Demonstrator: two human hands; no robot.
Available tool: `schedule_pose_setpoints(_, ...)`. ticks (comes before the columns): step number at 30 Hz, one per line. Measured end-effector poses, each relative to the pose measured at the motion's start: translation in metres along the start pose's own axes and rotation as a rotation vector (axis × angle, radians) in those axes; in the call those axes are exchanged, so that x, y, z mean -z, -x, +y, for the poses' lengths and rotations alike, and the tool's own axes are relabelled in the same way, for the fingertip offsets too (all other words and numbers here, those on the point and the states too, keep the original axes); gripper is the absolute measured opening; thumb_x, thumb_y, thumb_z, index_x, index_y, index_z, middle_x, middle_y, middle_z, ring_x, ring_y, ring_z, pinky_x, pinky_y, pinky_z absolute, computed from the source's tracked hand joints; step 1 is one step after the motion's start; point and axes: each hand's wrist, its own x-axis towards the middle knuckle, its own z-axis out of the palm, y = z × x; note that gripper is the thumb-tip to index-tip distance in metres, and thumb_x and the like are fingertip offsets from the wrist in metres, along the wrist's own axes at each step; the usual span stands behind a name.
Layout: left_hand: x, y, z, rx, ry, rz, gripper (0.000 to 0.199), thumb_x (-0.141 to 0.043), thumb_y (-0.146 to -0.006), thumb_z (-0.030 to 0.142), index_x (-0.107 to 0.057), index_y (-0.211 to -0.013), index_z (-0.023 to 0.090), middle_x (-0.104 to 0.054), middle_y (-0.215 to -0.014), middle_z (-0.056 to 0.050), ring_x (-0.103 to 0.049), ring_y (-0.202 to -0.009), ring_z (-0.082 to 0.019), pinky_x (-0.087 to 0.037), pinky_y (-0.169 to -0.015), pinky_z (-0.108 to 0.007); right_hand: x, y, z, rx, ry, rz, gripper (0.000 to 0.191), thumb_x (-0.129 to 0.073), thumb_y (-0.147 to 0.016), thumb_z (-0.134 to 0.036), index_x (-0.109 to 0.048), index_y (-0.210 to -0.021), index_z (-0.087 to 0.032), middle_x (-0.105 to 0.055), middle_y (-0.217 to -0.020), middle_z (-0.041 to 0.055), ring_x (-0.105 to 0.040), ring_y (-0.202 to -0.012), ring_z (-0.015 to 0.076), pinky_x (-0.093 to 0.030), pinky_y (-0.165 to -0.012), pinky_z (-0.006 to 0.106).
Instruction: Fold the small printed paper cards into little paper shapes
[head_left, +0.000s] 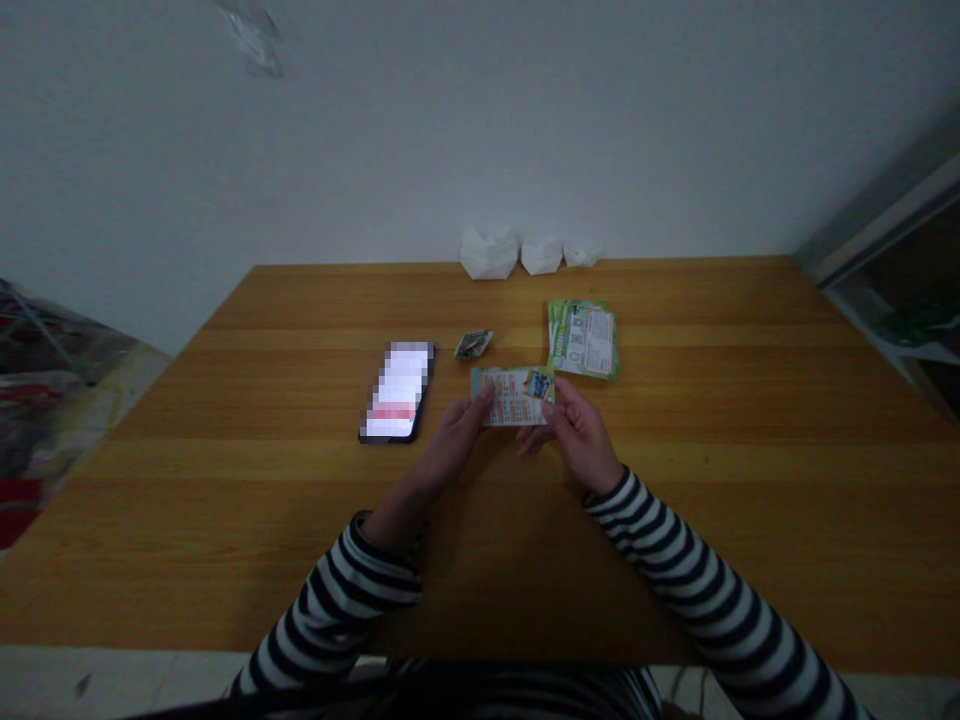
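A printed leaflet [514,397], pale with orange text and a blue picture in one corner, is held up between both hands above the table. My left hand [463,425] pinches its left end, thumb on top. On the right end, my right hand [576,428] grips it with the thumb in front and fingers behind. Just beyond the leaflet lies a small folded dark-and-green paper piece [473,345]. A loose stack of green and white leaflets [585,338] sits beyond my right hand. Left of my left hand, a phone [397,392] lies with its screen lit.
The wooden table [225,480] reaches a pale wall [375,150]. Several crumpled white tissues [489,254] line the table's back edge by the wall. At the right stands a shelf [900,310] with a green item on it. Red items [19,510] lie on the floor at left.
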Motion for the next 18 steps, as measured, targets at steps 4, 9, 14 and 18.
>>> schedule_pose_setpoints(4,0.001,-0.001,0.002,-0.005,-0.002,-0.032,0.048,-0.052,-0.092,0.054,-0.074,-0.094,0.011,-0.075,-0.090,-0.010,-0.067,-0.092,-0.022,-0.048,-0.090,-0.033,-0.003,0.001,-0.001,-0.028,-0.009,-0.006,0.050,-0.061,-0.089,-0.046,-0.041,-0.130,-0.025,-0.071,-0.069,-0.0025,-0.067,-0.049,0.0144,-0.055,-0.046,0.025)
schedule_pose_setpoints(9,-0.005,0.003,0.003,0.006,-0.047,-0.094,0.051,-0.050,-0.092,0.056,-0.074,-0.088,0.011,-0.073,-0.082,-0.009,-0.066,-0.082,-0.021,-0.048,-0.080,-0.031,-0.013,-0.001,0.000,-0.028,-0.032,0.151,0.061,-0.081,-0.072,-0.034,-0.049,-0.122,-0.023,-0.075,-0.095,0.0020,-0.070,-0.060,0.0126,-0.057,-0.047,0.020)
schedule_pose_setpoints(14,-0.005,0.004,0.003,-0.012,-0.098,-0.061,0.049,-0.052,-0.092,0.055,-0.075,-0.090,0.012,-0.074,-0.085,-0.008,-0.065,-0.081,-0.020,-0.048,-0.081,-0.030,-0.013,-0.003,0.002,-0.044,-0.050,0.132,0.049,-0.081,-0.071,-0.033,-0.053,-0.110,-0.021,-0.076,-0.097,0.0028,-0.072,-0.059,0.0139,-0.062,-0.053,0.025)
schedule_pose_setpoints(18,0.000,0.002,0.007,0.002,-0.092,-0.047,0.050,-0.052,-0.091,0.056,-0.076,-0.091,0.012,-0.075,-0.085,-0.008,-0.066,-0.083,-0.021,-0.048,-0.085,-0.033,-0.006,-0.004,0.002,-0.051,0.001,0.130,0.052,-0.080,-0.072,-0.034,-0.051,-0.113,-0.021,-0.076,-0.079,0.0006,-0.073,-0.056,0.0166,-0.060,-0.050,0.025)
